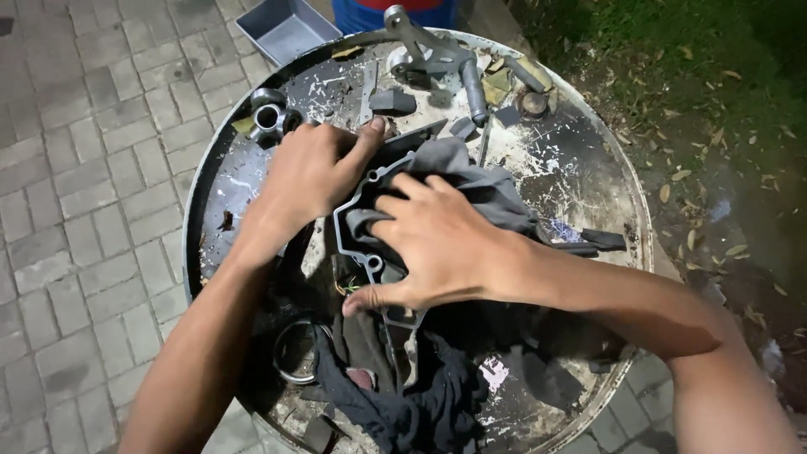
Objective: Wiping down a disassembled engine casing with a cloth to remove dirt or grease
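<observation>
**Engine cover wiped with a rag on a drum-top worktop**

A dark metal engine cover [370, 214] with bolt holes along its rim is held on the round, paint-spattered worktop [580, 168], near its middle. The left hand [311, 172] is laid over the cover's upper left edge, its grip closed on that edge with the thumb stretched along the top. The right hand [429, 244] is pressed flat onto a grey rag [483, 181] that is bunched inside the hollow of the cover; the fingers are spread and bent over the cloth, the thumb pointing down toward the cover's lower rim.

A dark blue cloth [420, 403] is heaped at the near edge of the worktop, with a metal ring [296, 351] lying just beside it. At the far edge a silver bracket [429, 46] and a short metal cylinder [267, 113] are seen among smaller parts. A grey plastic tray [286, 29] stands on the paving beyond the worktop.
</observation>
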